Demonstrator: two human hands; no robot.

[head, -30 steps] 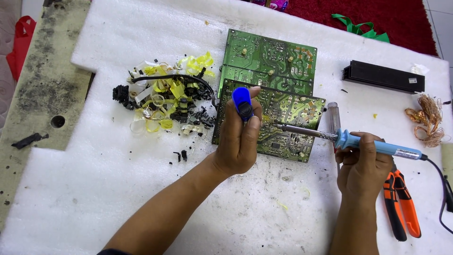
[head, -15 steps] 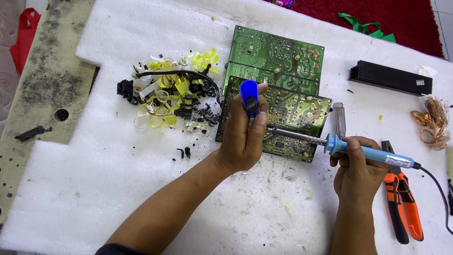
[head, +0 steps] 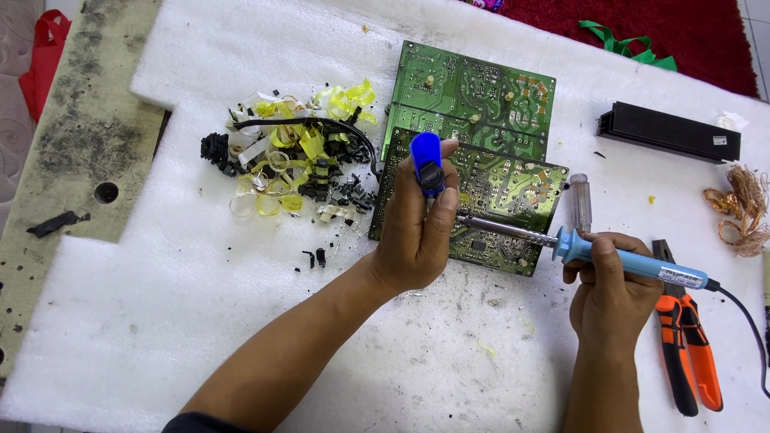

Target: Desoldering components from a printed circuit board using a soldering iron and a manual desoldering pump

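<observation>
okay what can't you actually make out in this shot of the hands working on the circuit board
Head view only:
- Soldering iron tip: hidden behind the left hand.
- Blue tool: lower body covered by the left hand's fingers.
- Nearer circuit board: the solder joint being worked is hidden; the traces are too small.
- Orange-handled pliers: jaws partly behind the right hand.
</observation>
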